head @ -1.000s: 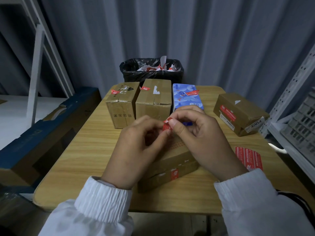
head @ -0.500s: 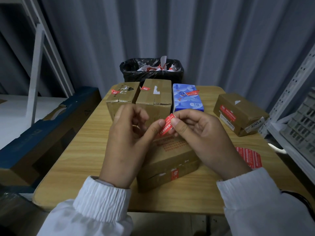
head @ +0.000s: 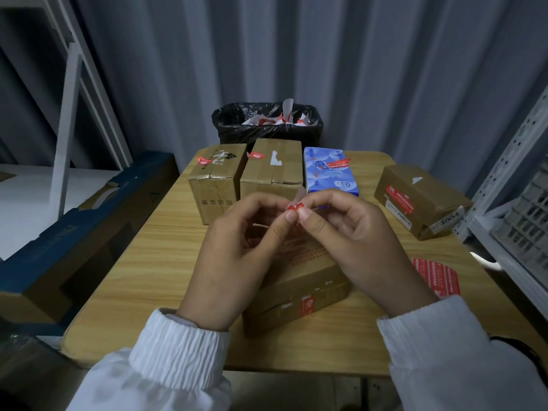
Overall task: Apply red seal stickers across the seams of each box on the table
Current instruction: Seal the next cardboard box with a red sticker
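Change: half a second ago the red seal sticker (head: 295,206) showed as a longer strip; now only a short end shows above the thumbs.
Hands: left hand (head: 237,256) and right hand (head: 355,241) both pinch it above the near box (head: 311,281) on the tabletop (head: 148,262).
Writing: blue box (head: 329,173) reads "EDI"; right box (head: 421,197) label perhaps "4004".
Hidden: near box's top mostly behind the hands; sticker sheet (head: 436,274) partly cut off by the right sleeve.

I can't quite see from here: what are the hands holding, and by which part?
A small red seal sticker, pinched along its lower edge by the left hand and the right hand, above the nearest box.
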